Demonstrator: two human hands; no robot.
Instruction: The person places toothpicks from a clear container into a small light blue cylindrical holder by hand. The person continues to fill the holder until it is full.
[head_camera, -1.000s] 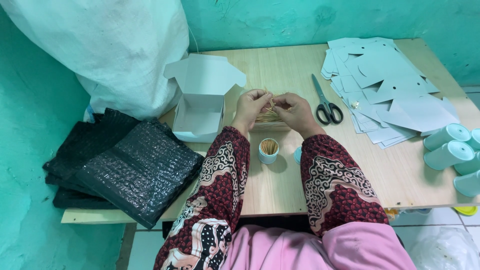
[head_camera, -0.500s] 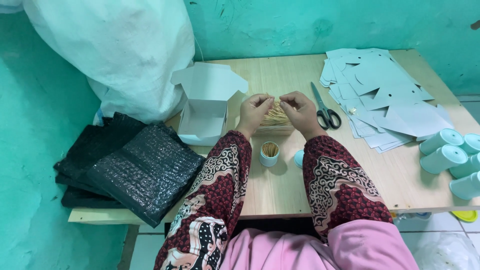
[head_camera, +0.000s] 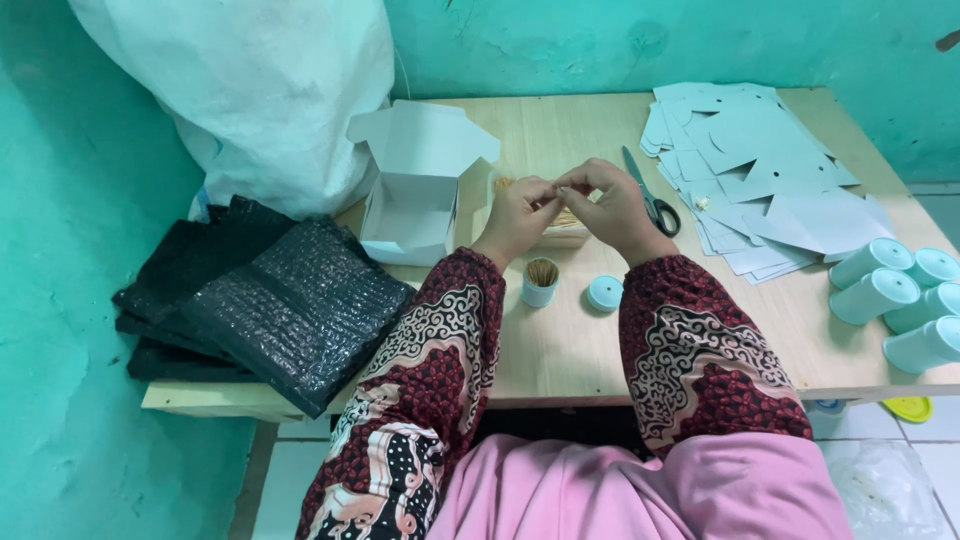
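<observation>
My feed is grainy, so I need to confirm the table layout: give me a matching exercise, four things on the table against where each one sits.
Things:
1. scissors
2. open white box
3. small cup of sticks
4. black bags

Places:
A. at the table's left end, in a stack
B. in front of the hands, near the table's front edge, beside a round lid
C. just right of the right hand, beside the paper cutouts
D. just left of the left hand, before the big white sack

Pairs: 1-C, 2-D, 3-B, 4-A
</observation>
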